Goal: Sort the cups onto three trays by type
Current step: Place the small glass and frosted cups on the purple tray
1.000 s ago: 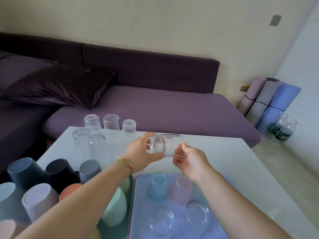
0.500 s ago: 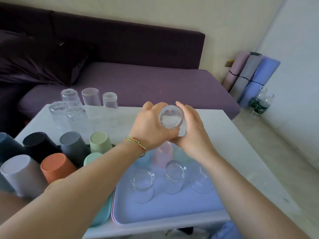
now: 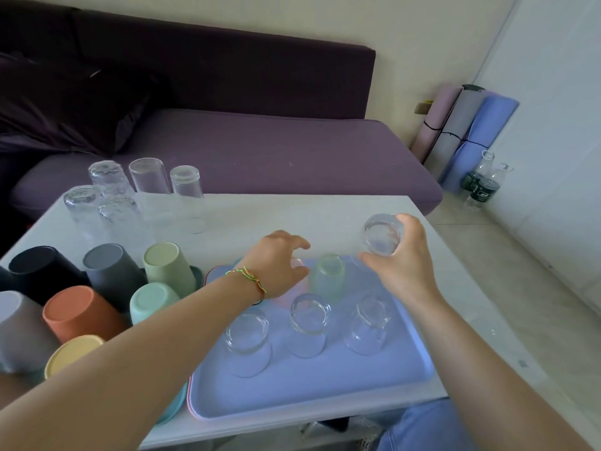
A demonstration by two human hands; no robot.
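My right hand (image 3: 405, 265) grips a clear glass cup (image 3: 380, 235), upside down, above the far right corner of the lilac tray (image 3: 312, 390). On that tray stand three clear glasses upside down, among them one (image 3: 309, 323) in the middle, and behind them a pale green tinted glass (image 3: 328, 276) and a pink one partly hidden by my left hand. My left hand (image 3: 276, 263) hovers over the pink glass with loosely curled fingers and holds nothing. Several tall clear glasses (image 3: 149, 187) stand upside down at the table's far left.
Several coloured plastic cups (image 3: 78, 314) stand upside down on a teal tray at the left. The white table (image 3: 292, 216) ends near a purple sofa (image 3: 260, 151) behind it. Rolled mats (image 3: 461, 131) and bottles (image 3: 481, 187) stand on the floor at the right.
My left hand has let go of the clear glass and dropped toward the tray. My right hand has carried the glass to the right, base up.
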